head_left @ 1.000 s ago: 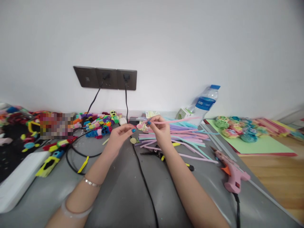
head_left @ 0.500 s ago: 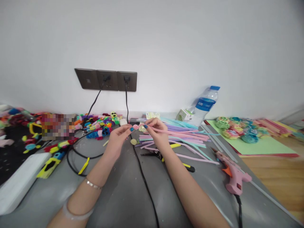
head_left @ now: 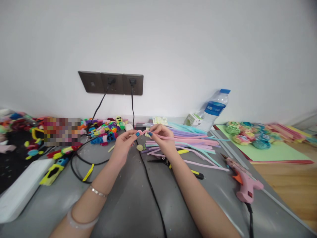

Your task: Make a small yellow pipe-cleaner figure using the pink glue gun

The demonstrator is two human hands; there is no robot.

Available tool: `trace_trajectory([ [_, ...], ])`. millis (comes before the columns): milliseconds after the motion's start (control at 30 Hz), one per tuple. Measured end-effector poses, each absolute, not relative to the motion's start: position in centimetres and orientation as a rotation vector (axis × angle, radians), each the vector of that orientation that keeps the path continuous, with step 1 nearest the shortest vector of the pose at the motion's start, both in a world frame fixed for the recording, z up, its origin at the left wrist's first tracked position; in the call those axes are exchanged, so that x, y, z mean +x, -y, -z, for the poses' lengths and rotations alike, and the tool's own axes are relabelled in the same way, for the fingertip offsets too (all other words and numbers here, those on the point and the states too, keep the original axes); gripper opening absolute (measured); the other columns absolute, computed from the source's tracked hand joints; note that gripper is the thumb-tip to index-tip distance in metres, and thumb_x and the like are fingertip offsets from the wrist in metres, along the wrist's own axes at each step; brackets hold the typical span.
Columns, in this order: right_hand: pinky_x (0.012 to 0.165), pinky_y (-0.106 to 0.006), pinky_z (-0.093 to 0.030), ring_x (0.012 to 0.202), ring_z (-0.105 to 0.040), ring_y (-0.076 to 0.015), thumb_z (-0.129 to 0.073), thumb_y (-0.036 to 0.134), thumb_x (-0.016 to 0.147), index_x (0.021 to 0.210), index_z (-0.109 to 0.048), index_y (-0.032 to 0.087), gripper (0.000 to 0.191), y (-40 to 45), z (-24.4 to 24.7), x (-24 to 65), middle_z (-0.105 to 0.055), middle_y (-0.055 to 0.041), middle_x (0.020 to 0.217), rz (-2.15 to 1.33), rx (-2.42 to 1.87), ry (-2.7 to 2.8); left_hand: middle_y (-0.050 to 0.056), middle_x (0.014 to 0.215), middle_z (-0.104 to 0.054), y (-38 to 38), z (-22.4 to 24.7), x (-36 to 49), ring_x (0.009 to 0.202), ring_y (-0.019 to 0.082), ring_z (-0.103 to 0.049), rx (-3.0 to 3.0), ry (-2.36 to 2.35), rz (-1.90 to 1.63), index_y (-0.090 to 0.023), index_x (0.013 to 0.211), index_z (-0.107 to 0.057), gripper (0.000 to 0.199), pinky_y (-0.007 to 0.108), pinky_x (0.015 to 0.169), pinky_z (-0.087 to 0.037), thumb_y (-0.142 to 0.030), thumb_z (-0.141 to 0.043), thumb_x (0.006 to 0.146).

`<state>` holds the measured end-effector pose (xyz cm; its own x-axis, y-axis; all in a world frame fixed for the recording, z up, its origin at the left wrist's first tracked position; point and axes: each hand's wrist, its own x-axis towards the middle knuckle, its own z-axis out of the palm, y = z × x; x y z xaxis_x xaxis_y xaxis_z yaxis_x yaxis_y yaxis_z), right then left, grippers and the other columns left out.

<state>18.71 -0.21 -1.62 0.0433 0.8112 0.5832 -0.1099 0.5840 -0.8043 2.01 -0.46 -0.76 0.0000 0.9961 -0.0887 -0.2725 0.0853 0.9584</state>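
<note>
My left hand point(head_left: 125, 142) pinches the curled end of a pink pipe cleaner point(head_left: 143, 132) between thumb and fingertips. A short way to the right, my right hand point(head_left: 162, 137) grips the same pipe cleaner, its tail running off to the right over the pile. Beneath and beyond the right hand lie loose pastel pipe cleaners point(head_left: 190, 142) in pink, purple and turquoise. Black-and-yellow pliers point(head_left: 160, 160) rest partly hidden under my right forearm. Just below the held end, a small pale green disc point(head_left: 139, 147) sits on the grey table point(head_left: 128, 198).
A pink glue gun point(head_left: 245, 186) lies at the right, by green paper point(head_left: 277, 152) bearing ruffled flowers. Against the wall leans a water bottle point(head_left: 215, 109). Black cables point(head_left: 151, 188) cross the table from the wall sockets point(head_left: 111, 82). Colourful fuzzy figures point(head_left: 106, 130) and a white box point(head_left: 22, 190) occupy the left.
The pink end between my hands now curls more tightly against the left fingertips. Both hands stay almost in place, and the view has shifted only slightly.
</note>
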Motion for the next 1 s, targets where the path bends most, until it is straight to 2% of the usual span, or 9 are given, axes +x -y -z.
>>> trace_trajectory([
  [133,0.070,-0.033,-0.046,0.075,-0.059,-0.0167,-0.076,0.035,0.078,0.068,-0.056,0.020,0.027,0.23,1.54,18.82,-0.062,-0.0028,0.078,-0.816,-0.683,1.332,0.002,0.076,-0.065,0.56,0.47,2.02,0.067,0.011,-0.049,0.991,-1.061,-1.245,-0.018,0.077,-0.076,0.032,0.022,0.056,-0.034,-0.038,-0.086,0.054],
  [400,0.071,-0.034,-0.048,0.079,-0.059,-0.0181,-0.077,0.035,0.077,0.073,-0.061,0.021,0.022,0.39,1.19,19.18,-0.064,-0.0037,0.083,-0.889,-0.693,1.279,0.005,0.095,-0.066,0.74,0.26,1.93,0.076,0.013,-0.052,1.145,-1.029,-1.147,-0.017,0.071,-0.074,0.027,0.024,0.061,-0.034,-0.040,-0.083,0.060],
  [533,0.068,-0.032,-0.046,0.076,-0.059,-0.0171,-0.079,0.035,0.075,0.072,-0.061,0.021,0.023,0.23,1.16,19.27,-0.065,-0.0030,0.080,-0.906,-0.700,1.246,0.007,0.108,-0.063,0.85,0.26,1.80,0.089,0.018,-0.056,1.187,-0.993,-1.099,-0.018,0.068,-0.074,0.024,0.027,0.071,-0.040,-0.039,-0.082,0.061],
  [733,0.059,-0.028,-0.042,0.067,-0.055,-0.0149,-0.080,0.039,0.071,0.071,-0.059,0.021,0.028,0.05,1.34,19.35,-0.065,-0.0020,0.077,-0.976,-0.720,1.210,0.009,0.114,-0.061,1.11,0.06,1.74,0.103,0.024,-0.056,1.165,-0.911,-1.026,-0.018,0.069,-0.074,0.024,0.032,0.081,-0.042,-0.038,-0.083,0.059],
  [867,0.062,-0.028,-0.044,0.067,-0.056,-0.0143,-0.082,0.039,0.068,0.071,-0.058,0.021,0.030,0.11,1.32,19.37,-0.063,-0.0001,0.074,-1.043,-0.692,1.201,0.010,0.114,-0.061,1.32,-0.17,1.83,0.113,0.028,-0.053,1.194,-0.890,-0.988,-0.018,0.067,-0.074,0.023,0.033,0.086,-0.042,-0.038,-0.083,0.060],
  [1000,0.068,-0.031,-0.047,0.069,-0.059,-0.0151,-0.083,0.039,0.068,0.071,-0.058,0.021,0.031,0.19,1.29,19.39,-0.062,0.0003,0.073,-1.121,-0.641,1.210,0.009,0.117,-0.061,1.41,-0.18,1.83,0.115,0.028,-0.055,1.225,-0.884,-0.948,-0.018,0.064,-0.074,0.020,0.034,0.091,-0.041,-0.036,-0.083,0.062],
])
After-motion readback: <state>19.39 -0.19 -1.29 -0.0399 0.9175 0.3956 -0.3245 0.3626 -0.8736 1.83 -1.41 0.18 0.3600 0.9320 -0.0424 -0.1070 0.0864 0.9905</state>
